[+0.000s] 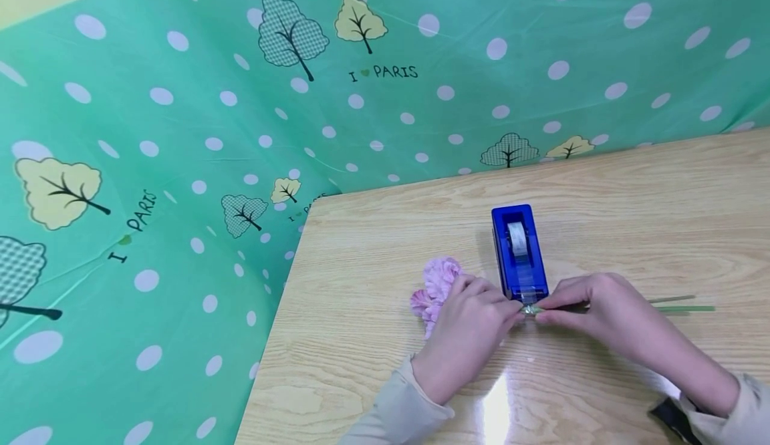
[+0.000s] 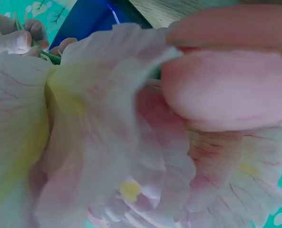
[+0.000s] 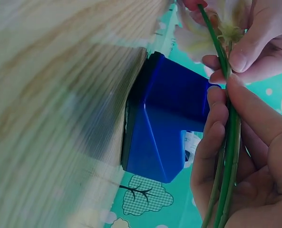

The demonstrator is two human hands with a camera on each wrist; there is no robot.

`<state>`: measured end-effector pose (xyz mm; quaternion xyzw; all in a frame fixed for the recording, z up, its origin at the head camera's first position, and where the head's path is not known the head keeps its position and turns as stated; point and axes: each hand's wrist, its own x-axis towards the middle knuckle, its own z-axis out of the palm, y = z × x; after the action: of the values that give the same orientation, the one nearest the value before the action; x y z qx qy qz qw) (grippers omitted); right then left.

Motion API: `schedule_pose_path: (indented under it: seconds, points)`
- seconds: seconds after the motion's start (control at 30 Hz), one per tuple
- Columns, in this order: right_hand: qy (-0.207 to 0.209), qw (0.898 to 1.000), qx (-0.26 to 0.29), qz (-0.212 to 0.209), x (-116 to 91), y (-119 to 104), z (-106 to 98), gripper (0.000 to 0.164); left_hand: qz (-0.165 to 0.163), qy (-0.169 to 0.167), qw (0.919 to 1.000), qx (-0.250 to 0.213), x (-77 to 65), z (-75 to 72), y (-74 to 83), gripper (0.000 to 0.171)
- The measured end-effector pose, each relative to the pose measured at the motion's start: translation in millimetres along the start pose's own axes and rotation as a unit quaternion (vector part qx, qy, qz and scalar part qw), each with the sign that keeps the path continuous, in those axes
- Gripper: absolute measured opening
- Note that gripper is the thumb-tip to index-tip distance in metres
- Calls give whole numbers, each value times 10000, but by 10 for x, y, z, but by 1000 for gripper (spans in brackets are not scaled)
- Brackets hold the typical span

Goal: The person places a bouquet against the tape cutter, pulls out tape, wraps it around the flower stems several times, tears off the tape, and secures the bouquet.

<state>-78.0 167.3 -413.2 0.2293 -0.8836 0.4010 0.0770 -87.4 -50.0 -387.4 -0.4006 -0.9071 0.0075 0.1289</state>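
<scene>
Pink artificial flowers (image 1: 438, 288) on several green stems (image 1: 686, 309) lie sideways in front of a blue tape dispenser (image 1: 515, 278). My left hand (image 1: 472, 325) pinches the stems just below the blooms. Farther down, my right hand (image 1: 613, 315) grips the same stems, thumb and fingers round them in the right wrist view. Between the two hands a shiny bit of clear tape (image 1: 529, 309) sits on the stems, right at the dispenser's cutting end. Large pale petals (image 2: 102, 104) fill the left wrist view and hide most of the stems there.
A white tape roll (image 1: 517, 238) sits inside the dispenser on the wooden table (image 1: 361, 264). Behind and to the left hangs a green dotted cloth (image 1: 210, 131) printed with trees. Near the right sleeve there is a black strap (image 1: 675, 419).
</scene>
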Motion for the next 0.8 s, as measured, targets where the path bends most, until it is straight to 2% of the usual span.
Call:
schedule_pose_path:
  seconds: [0.1, 0.33, 0.57, 0.8]
  points:
    - [60, 9998, -174, -62, -6, -18, 1, 15, 59, 115, 9999, -2, 2, -6, -2, 17]
    - [92, 9994, -311, 104, -9, -40, 5, 13, 257, 407, 9985, 243, 8, 1, 11, 12]
    - [-95, 9962, -555, 661, -15, -92, 4, 12, 338, 529, 9979, 182, -17, -4, 28, 11]
    - [-262, 9952, -457, 825, -5, -114, 16, 11, 344, 665, 9970, 205, -30, 9, 24, 11]
